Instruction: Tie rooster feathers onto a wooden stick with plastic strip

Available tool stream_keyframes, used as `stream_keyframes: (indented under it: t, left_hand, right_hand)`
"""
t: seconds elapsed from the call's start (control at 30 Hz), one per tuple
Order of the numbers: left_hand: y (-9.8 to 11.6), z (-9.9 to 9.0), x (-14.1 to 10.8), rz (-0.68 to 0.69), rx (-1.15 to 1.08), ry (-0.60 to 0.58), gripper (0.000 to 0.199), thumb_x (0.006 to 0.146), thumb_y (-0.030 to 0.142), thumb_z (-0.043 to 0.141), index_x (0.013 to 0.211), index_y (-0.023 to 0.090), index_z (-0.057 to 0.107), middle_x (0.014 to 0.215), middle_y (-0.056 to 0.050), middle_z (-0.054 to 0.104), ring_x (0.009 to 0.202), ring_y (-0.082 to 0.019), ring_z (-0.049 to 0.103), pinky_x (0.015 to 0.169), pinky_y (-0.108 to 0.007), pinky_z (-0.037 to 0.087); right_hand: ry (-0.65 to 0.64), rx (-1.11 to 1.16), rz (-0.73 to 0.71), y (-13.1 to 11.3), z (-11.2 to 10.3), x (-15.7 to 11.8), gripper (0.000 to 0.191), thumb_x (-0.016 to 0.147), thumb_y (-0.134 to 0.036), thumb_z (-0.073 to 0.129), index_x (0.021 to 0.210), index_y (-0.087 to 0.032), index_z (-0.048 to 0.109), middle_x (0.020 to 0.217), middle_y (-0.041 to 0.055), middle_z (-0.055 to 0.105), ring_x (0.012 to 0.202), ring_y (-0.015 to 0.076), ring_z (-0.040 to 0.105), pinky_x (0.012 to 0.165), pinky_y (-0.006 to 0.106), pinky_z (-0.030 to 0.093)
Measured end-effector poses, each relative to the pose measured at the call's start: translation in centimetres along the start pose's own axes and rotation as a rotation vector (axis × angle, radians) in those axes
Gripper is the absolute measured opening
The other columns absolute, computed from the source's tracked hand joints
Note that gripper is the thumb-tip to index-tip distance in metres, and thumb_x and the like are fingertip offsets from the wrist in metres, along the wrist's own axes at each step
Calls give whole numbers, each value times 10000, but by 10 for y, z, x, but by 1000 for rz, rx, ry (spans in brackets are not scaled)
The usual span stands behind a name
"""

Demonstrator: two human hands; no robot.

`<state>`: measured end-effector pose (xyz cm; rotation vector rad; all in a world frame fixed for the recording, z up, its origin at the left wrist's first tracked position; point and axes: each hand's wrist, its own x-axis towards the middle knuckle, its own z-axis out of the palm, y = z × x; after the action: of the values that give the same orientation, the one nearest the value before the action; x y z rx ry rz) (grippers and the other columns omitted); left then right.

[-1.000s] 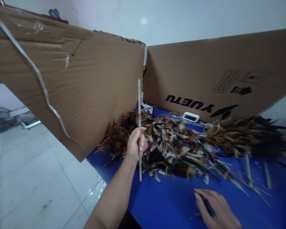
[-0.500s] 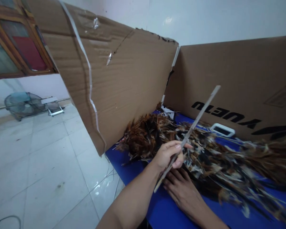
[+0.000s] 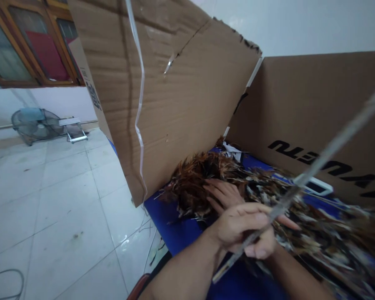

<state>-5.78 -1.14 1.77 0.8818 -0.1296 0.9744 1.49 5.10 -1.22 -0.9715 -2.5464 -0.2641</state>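
Note:
My left hand [image 3: 245, 229] grips a long thin pale stick [image 3: 315, 164], pinched between thumb and fingers. The stick slants from low near my forearm up to the right, its upper part close to the camera and blurred. Behind and beyond it, my right hand [image 3: 223, 193] crosses to the left with fingers stretched out over a heap of brown feathers [image 3: 190, 187]. Its fingertips touch the feathers; part of this hand is hidden by the left one. More loose feathers [image 3: 325, 233], brown, black and whitish, spread across the blue tabletop [image 3: 162, 216] to the right.
Tall cardboard panels [image 3: 181, 104] enclose the table's left and back. A white device with a dark screen [image 3: 320, 186] lies by the back panel, partly behind the stick. A white scrap [image 3: 233, 152] sits in the corner. A fan [image 3: 39, 125] and a small folding stool [image 3: 73, 129] stand on the tiled floor.
My right hand has moved from the blue tabletop forward and left onto the brown feathers. My left hand, still holding the stick, appears lower, right and nearer. The view has shifted leftward.

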Motion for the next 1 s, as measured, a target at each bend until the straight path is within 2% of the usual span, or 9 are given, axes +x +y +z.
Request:
stream_keyframes:
  t: [0.07, 0.17, 0.33, 0.43, 0.53, 0.6, 0.67, 0.8, 1.0]
  left_hand:
    - [-2, -2, -1, -56, -16, -88, 606, 758, 420, 566, 1166, -26, 517, 463, -21, 532, 310, -67, 384, 362, -190, 249]
    - [-7, -5, 1, -90, -59, -167, 681, 714, 429, 608, 1188, -47, 498, 464, -28, 520, 342, -69, 394, 377, -183, 242]
    - [-13, -8, 5, -100, -103, -203, 712, 677, 426, 635, 1168, -74, 508, 431, -13, 467, 359, -72, 385, 380, -181, 228]
    - [-18, -11, 6, -79, -131, -205, 708, 659, 412, 647, 1147, -85, 518, 425, -1, 440, 355, -69, 367, 374, -183, 216]
    - [-22, -13, 6, -75, -118, -226, 682, 665, 386, 636, 1158, -70, 518, 436, 8, 434, 353, -66, 358, 377, -185, 222]
    - [-22, -13, 6, -103, -86, -233, 643, 694, 372, 606, 1177, -42, 518, 450, 11, 437, 358, -64, 363, 389, -185, 233]
    - [-20, -10, 5, -118, -58, -208, 628, 711, 382, 584, 1192, -15, 516, 474, 5, 457, 371, -63, 374, 402, -188, 245]
    - [-15, -3, 5, -153, -13, -110, 660, 710, 420, 572, 1223, 12, 492, 578, -43, 537, 419, -65, 412, 431, -197, 269]
    - [-20, 0, 7, -171, 10, -153, 659, 693, 409, 607, 1202, 3, 511, 586, -42, 539, 454, -77, 445, 462, -215, 315]
  right_hand:
    - [-57, 33, -92, -5, 3, 29, 386, 882, -316, 411, 1252, -226, 474, 1343, 57, 460, 1240, 224, 366, 954, 389, 333]
    - [-152, 65, -139, -13, 13, 63, 480, 847, -321, 469, 1305, -185, 417, 1386, 105, 394, 1272, 260, 309, 960, 425, 309]
    - [-348, 69, -121, -18, 41, 85, 645, 756, -282, 566, 1353, -164, 351, 1382, 157, 366, 1218, 296, 374, 928, 433, 336]
    - [-383, 74, -119, -17, 51, 88, 568, 764, -187, 520, 1318, -153, 398, 1244, 153, 491, 1111, 249, 481, 886, 363, 380]
    - [-390, 78, -138, -15, 53, 87, 364, 776, -98, 442, 1112, -161, 567, 998, 103, 596, 922, 193, 571, 807, 295, 419]
    - [-387, 74, -141, -11, 49, 85, 292, 765, -60, 413, 948, -161, 617, 908, 88, 603, 875, 184, 577, 783, 280, 425]
    - [-372, 66, -130, -5, 41, 82, 284, 741, -36, 403, 888, -157, 614, 891, 87, 595, 889, 188, 567, 793, 284, 424]
    - [-232, 107, -99, 17, 14, 70, 315, 709, -23, 383, 906, -155, 591, 907, 88, 573, 889, 186, 556, 793, 289, 436]
    - [16, 111, -74, 54, -28, 41, 370, 697, -35, 363, 980, -166, 561, 1029, 108, 567, 965, 214, 545, 819, 337, 443]
